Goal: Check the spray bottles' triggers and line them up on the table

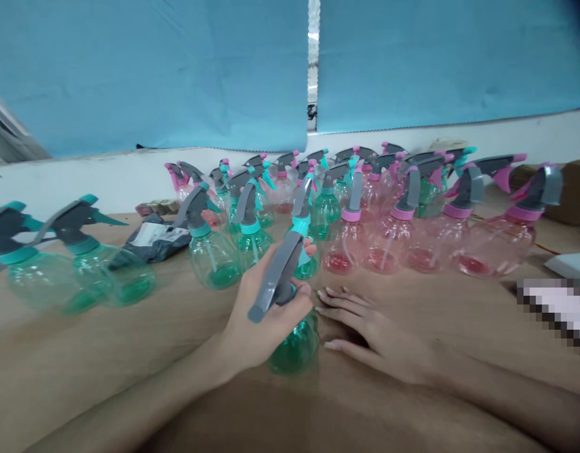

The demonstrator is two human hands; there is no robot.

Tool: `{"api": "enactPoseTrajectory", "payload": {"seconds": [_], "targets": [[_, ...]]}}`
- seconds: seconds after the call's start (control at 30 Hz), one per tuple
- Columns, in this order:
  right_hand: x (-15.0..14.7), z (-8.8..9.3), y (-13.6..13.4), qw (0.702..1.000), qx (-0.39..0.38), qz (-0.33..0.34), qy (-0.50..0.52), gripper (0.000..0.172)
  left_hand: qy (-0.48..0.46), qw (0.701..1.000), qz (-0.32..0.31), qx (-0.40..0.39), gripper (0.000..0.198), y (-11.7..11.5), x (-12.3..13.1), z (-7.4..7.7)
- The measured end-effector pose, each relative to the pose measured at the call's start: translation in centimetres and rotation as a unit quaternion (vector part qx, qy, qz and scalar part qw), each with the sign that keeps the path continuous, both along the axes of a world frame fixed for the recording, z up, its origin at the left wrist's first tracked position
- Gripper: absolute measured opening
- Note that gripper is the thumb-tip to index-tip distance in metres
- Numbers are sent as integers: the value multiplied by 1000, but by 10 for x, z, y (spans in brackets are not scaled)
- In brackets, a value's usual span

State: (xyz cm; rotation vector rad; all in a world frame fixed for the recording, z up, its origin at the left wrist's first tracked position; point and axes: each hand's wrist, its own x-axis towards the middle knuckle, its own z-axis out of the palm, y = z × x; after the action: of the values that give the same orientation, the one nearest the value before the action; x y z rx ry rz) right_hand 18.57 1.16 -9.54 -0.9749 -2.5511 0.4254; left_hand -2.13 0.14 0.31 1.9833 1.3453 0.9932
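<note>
My left hand [271,302] is wrapped round the neck of a green spray bottle [295,349] with a grey trigger head, which stands at the middle of the table near me. Flat on the table just right of it lies my right hand [370,330], fingers stretched out and slightly apart, holding nothing. Its fingertips are close to the green bottle; whether they touch it I cannot tell. Beyond the hands stand a pink spray bottle [343,251] and a green spray bottle [214,261] with a turquoise collar, among several more of both colours.
Farther left are two more green spray bottles, one of them [115,277] beside a dark plastic packet [158,238]. A brown box [570,192] sits at the far right. Blue cloth [153,75] covers the wall behind the wooden table [177,352]. A blurred-out patch is at the right edge.
</note>
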Motion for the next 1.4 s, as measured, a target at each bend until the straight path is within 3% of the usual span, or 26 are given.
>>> {"api": "enactPoseTrajectory", "payload": {"seconds": [1.23,1.4], "targets": [[0,-3,1,1000,10,-1,5,51,-28,999,-23,31,38,2,1,0],[0,0,-1,1000,4,-1,9,50,-24,998,-36,53,28,2,0,6]]}}
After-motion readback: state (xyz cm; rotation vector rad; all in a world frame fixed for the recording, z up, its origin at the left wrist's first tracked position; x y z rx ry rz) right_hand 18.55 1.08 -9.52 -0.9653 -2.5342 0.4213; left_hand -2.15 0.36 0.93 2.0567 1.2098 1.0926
